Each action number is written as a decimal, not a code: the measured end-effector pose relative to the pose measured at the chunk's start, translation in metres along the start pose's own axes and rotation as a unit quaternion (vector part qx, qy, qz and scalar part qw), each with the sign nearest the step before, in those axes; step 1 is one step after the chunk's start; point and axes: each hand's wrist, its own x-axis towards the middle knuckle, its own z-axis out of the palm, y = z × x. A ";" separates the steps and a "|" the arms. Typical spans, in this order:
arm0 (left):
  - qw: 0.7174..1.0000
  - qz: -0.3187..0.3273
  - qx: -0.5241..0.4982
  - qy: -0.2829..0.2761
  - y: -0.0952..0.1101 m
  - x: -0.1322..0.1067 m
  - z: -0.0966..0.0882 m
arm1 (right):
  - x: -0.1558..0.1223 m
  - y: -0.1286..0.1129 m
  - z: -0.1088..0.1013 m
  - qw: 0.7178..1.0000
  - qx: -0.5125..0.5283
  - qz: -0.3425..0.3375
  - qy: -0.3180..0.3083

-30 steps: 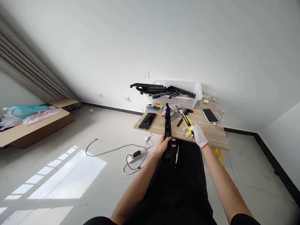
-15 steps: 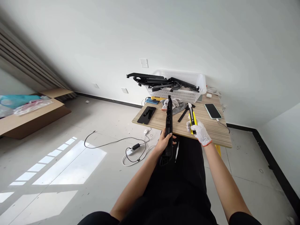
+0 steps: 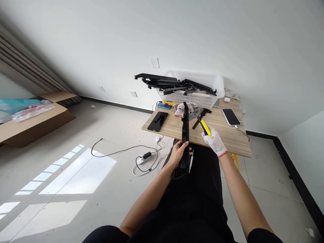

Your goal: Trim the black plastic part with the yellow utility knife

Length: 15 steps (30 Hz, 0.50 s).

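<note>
A wooden table (image 3: 227,141) carries a white basket (image 3: 202,99), phone (image 3: 231,116) and black holder (image 3: 158,121).

A: Bright daylight fills the room; sun throws hard window patches on the floor (image 3: 76,175) at lower left, nearly blown out.

B: So the light comes from the left, curtain (image 3: 27,64) side?

A: Yes. The wall (image 3: 177,30) is evenly lit, soft grey falloff toward the corners.

B: Shadows?

A: Faint ones under the desk (image 3: 227,138) and a soft one behind the basket (image 3: 197,99). The phone (image 3: 231,116) screen shows a slight sheen.

B: Sharpness?

A: Centre is crisp. The wide lens bends the skirting and curtain lines, stretches the edges, and the frame looks tilted. The far corners smear a little, the bottom right one darkens
</note>
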 end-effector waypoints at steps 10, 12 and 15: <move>0.999 -0.005 -0.004 -0.032 -0.004 0.001 0.003 | -0.001 0.000 0.002 0.999 -0.042 -0.010 -0.010; 0.999 0.001 -0.005 -0.039 -0.005 0.001 0.002 | -0.004 -0.001 0.002 0.999 -0.038 0.000 -0.010; 0.998 0.010 -0.003 -0.060 -0.004 -0.001 0.002 | -0.009 -0.006 0.003 0.999 -0.032 0.007 -0.016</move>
